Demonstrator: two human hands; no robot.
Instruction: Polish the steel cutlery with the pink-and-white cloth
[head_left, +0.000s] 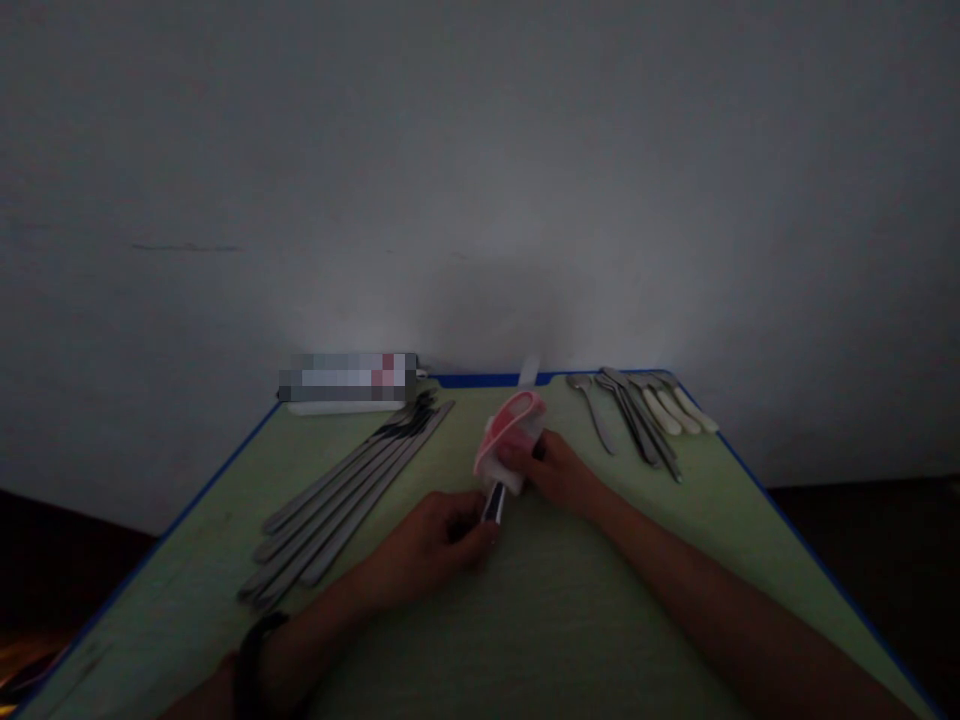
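Note:
Near the middle of the table, my left hand (454, 535) is closed on the handle of a table knife (493, 503). The pale blade sticks out beyond a pink and white cloth (517, 425), pointing away from me toward the wall. My right hand (551, 465) grips this cloth, which is folded around the middle of the knife and hides that part. To the left of my left hand lie several long-handled metal forks (360, 470), fanned out with their handles toward me.
Metal utensils (637, 425), a spoon (596, 415) and white-handled pieces (679, 408) lie at the back right. A box-like object (349, 382), its face blurred out, stands at the back left. The green table (562, 610) has a blue edge and meets a wall (480, 180).

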